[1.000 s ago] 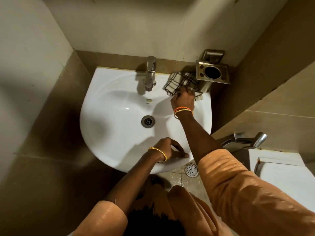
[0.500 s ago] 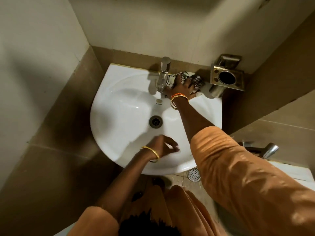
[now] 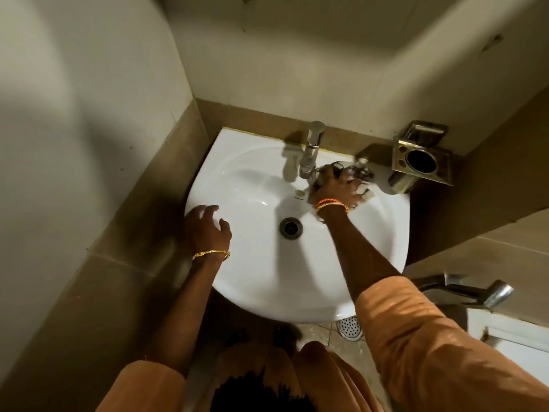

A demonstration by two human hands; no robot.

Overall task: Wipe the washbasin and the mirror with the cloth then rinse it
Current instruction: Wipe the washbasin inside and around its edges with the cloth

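the right hand (image 3: 337, 188) reaches across the washbasin (image 3: 258, 281) with its fingers spread flat over the checked cloth (image 3: 361, 173), pressing it onto the back ledge just right of the tap (image 3: 310, 153) — the cloth is blurred and mostly hidden under the palm. the left hand (image 3: 208, 226) rests on the basin's left rim, fingers loosely apart and holding nothing. one basin, one tap, one drain (image 3: 290, 228), one cloth, one metal holder (image 3: 421, 162) on the wall at the right; one bangle (image 3: 210, 254) on the left wrist, two bands on the right. half a second ago the left hand sat on the front rim — now it is on the left side, while the right hand has stayed on the cloth by the tap.
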